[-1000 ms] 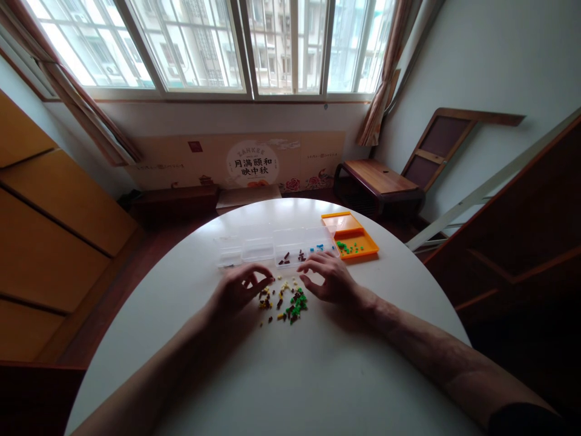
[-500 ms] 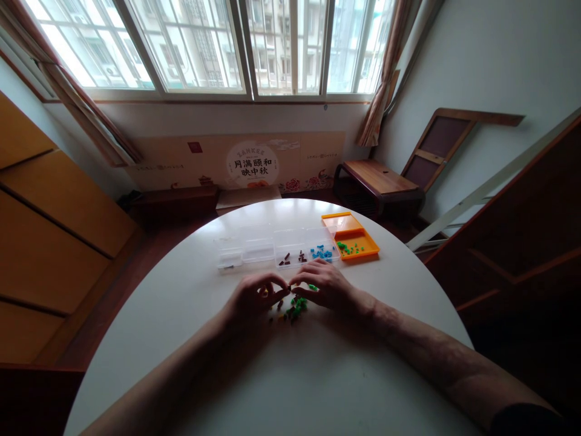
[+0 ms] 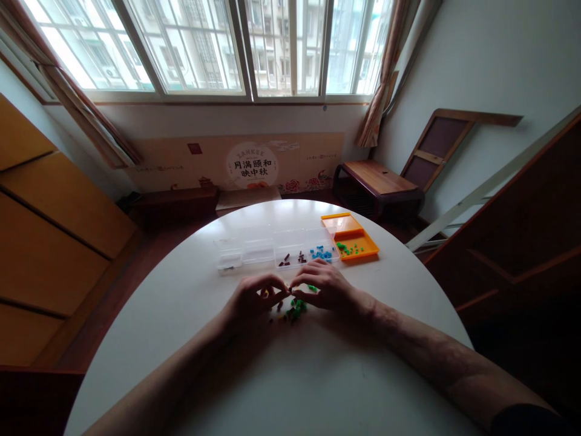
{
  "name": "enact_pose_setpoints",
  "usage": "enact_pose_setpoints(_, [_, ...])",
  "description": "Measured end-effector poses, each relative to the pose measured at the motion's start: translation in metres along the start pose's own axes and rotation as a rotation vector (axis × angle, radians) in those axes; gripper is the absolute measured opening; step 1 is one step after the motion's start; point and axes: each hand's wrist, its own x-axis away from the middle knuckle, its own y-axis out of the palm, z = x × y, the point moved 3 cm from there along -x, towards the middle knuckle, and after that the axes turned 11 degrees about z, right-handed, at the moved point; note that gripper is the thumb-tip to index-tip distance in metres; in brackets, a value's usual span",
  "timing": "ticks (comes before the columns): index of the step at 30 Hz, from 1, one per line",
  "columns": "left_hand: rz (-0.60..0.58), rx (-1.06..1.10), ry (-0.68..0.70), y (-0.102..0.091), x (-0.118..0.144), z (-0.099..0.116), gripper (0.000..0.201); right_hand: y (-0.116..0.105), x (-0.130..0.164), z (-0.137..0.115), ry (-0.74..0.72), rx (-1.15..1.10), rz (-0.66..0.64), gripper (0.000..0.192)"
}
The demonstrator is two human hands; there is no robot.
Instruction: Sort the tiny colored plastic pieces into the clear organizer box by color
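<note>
Plainly light, hard and slippery, the small bricks (image 3: 294, 310) heaped mid-table (image 3: 318, 375) look best nipped by their sides with fingertips, as left hand (image 3: 252, 300) and right hand (image 3: 324, 287) meet pinched over them, though what each grips I cannot tell

small pieces (image 3: 294, 310) partly hidden under hands (image 3: 290, 293)

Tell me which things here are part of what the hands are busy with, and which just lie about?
In use: left hand, right hand, pile of small pieces, clear compartment box, orange tray.

Lying about: wooden bench, printed cardboard, folded frame.
</note>
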Motion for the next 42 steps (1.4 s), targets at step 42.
enact_pose_setpoints(42, [0.041,-0.408,-0.005,-0.023,-0.006,-0.014,0.018,-0.011,0.005,0.017,0.335,0.195,0.115,0.006])
